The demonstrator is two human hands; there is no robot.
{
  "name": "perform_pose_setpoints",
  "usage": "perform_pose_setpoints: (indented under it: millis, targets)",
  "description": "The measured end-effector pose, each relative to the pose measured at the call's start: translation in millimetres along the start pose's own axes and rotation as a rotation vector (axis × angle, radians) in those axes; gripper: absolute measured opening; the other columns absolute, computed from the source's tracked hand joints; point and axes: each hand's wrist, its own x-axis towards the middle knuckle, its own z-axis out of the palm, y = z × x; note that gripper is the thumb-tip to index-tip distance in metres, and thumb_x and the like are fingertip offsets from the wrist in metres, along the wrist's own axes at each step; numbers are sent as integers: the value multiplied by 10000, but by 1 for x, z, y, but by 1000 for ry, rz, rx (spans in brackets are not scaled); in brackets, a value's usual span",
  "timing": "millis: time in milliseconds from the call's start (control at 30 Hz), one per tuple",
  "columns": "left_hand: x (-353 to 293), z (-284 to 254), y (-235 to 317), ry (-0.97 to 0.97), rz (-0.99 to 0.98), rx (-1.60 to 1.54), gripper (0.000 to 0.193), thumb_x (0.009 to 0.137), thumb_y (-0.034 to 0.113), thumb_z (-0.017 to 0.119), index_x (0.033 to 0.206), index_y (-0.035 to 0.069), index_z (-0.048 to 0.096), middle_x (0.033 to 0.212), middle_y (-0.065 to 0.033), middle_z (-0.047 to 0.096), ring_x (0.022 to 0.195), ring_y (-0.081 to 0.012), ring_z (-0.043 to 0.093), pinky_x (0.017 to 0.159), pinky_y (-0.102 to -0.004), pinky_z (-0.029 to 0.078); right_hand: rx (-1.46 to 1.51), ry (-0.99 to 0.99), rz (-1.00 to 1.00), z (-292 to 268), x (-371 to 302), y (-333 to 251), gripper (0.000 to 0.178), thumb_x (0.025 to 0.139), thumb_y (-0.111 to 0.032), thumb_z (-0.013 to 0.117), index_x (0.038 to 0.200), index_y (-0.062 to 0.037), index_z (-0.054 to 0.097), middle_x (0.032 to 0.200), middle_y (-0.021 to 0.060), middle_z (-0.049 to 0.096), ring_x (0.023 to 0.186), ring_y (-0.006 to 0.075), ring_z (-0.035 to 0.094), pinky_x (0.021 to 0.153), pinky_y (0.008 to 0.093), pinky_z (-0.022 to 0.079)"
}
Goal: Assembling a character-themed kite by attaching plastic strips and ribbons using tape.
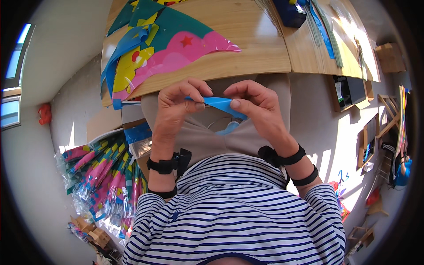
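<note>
Between my hands, above my lap, a light blue plastic strip is stretched. My left hand pinches its left end between thumb and fingers. The right hand grips the other end, thumb on the strip and fingertips behind it. Part of the strip is hidden by the fingers. Beyond my left hand, a green and pink plastic kite with a yellow cartoon figure lies on the wooden table. A folded blue ribbon rests over its left side.
Bundled colourful kites in clear wrapping are piled at my left, beside a cardboard box. A dark blue box and thin sticks lie at the table's far right. Past the right table edge stands an open box.
</note>
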Motion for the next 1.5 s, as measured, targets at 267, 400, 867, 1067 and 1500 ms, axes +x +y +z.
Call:
perform_pose_setpoints:
  millis: [267,400,867,1067,1500]
  targets:
    - [1,-7,-2,30,67,-41,175,766,-52,760,901,44,701,1023,-134,687,986,-205,648,870,-322,519,-31,4,-44,-3,-1,-1,210,922,-68,696,1118,6,684,978,-3,662,883,63,569,776,218,471]
    - [2,-4,-5,32,50,-37,173,772,-59,755,902,35,690,1001,-125,690,979,-204,650,864,-318,524,1,2,-22,-5,-1,2,211,924,-76,695,1120,2,687,977,-1,664,873,65,569,771,217,470]
    - [20,24,18,218,-296,343,125,850,29,718,962,31,662,854,2,659,763,-56,605,642,-211,481,-439,26,-200,5,20,30,547,806,-278,802,1216,28,608,1093,137,645,982,239,632,882,350,515]
    - [33,21,19,181,-338,343,125,861,58,715,975,38,669,848,4,665,752,-48,600,631,-202,478,-295,20,4,2,31,40,271,853,-160,732,1030,35,670,867,80,668,820,150,598,768,310,493]
    - [60,7,-36,372,171,1072,287,796,-6,686,1081,-1,655,1074,-137,679,1011,-303,628,871,-387,503,-181,219,306,-42,77,70,156,933,-145,664,857,-9,678,690,37,651,574,90,560,537,250,446]
